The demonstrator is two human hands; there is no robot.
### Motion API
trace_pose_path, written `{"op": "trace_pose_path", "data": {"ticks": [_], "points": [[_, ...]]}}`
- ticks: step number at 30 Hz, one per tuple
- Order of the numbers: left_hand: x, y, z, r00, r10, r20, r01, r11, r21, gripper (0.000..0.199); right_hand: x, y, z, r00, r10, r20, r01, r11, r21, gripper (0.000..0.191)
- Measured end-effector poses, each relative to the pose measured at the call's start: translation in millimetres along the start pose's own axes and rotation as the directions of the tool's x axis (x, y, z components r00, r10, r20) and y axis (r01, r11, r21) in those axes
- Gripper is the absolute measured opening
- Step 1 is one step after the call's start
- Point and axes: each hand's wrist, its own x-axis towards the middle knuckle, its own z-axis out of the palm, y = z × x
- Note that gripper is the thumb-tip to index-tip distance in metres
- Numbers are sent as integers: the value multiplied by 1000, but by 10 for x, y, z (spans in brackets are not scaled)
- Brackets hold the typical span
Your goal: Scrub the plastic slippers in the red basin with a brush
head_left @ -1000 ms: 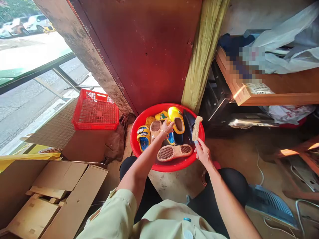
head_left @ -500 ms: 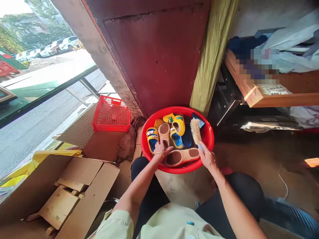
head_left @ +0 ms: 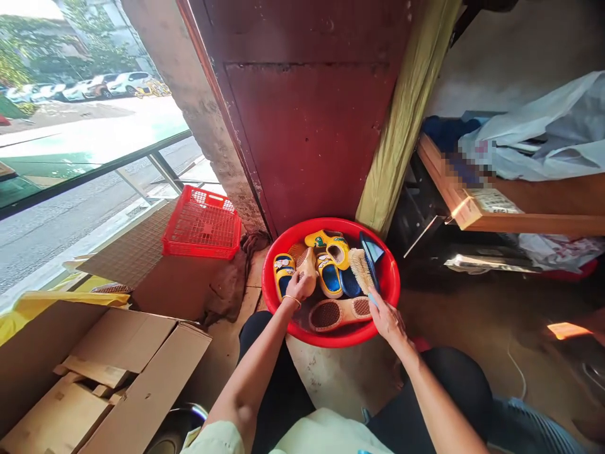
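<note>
A red basin (head_left: 394, 277) stands on the floor before me, holding several shoes. My left hand (head_left: 300, 287) grips a tan slipper (head_left: 308, 268) on the basin's left side, tilted up from the others. In my right hand (head_left: 385, 315) is a scrub brush (head_left: 360, 270) with pale bristles, held by its light blue handle over the right side. Below the brush lies another tan slipper (head_left: 331, 313), its dark patterned sole facing up. Yellow-and-blue slippers (head_left: 283, 271), a yellow clog (head_left: 338, 251) and a dark blue slipper (head_left: 350, 284) lie around them.
A red plastic crate (head_left: 203, 230) sits on a carton to the left. Nearer is an open cardboard box (head_left: 155, 378) with wooden pieces inside. A dark red door (head_left: 307, 139) rises behind the basin, beside a yellowish curtain (head_left: 394, 139). On the right stands a wooden shelf (head_left: 529, 222).
My left hand has closed on the tan slipper and tipped it up from where it lay sole up. The brush in my right hand has shifted slightly; the view has tilted upward.
</note>
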Motion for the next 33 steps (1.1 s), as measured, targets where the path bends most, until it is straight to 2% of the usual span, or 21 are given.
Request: {"op": "trace_pose_path", "data": {"ticks": [3,5,7,9,11,13,14,16,18,20,22,25,27,30,33], "points": [[-141,-35,-135,996,29,84,-4,958,-287,74,31,-84,-17,1000,9,23,-10,1000,13,51],[-232,-60,-225,986,81,147,3,867,-498,78,30,-219,-3,1000,14,-1,-14,998,56,51],[-302,-75,-276,968,147,203,9,792,-611,80,16,-446,46,999,-32,-34,36,994,103,52],[-342,-80,-266,948,190,255,27,752,-659,82,14,-726,109,991,-131,-7,131,986,108,52],[-354,-78,-199,933,200,299,60,732,-678,80,73,-980,149,973,-203,106,201,979,37,51],[-346,-71,-106,936,197,292,62,723,-688,75,237,-1133,135,958,-186,218,208,974,-87,50],[-338,-67,-62,941,198,276,48,726,-686,74,359,-1163,108,961,-146,236,185,971,-153,50],[-324,-63,3,938,208,278,37,737,-675,74,645,-1146,29,980,-57,192,101,969,-227,49],[-315,-71,32,920,203,335,77,744,-664,76,887,-1078,-45,991,-15,135,40,981,-189,49],[-305,-93,39,904,174,390,137,747,-651,75,963,-1019,-67,991,-29,133,45,992,-117,49],[-286,-124,49,915,138,380,154,751,-643,73,818,-994,-23,979,-83,185,93,994,-49,48],[-253,-162,107,959,97,267,105,751,-652,76,320,-1006,99,937,-178,301,163,984,75,47],[-244,-166,158,966,92,242,94,747,-658,87,-7,-1023,155,935,-182,303,143,979,148,49],[-268,-136,181,933,101,346,165,734,-659,94,-275,-1051,168,973,-122,195,67,961,268,49],[-300,-83,93,850,161,502,296,642,-707,78,-382,-1092,133,995,18,98,-50,938,343,51]]}}
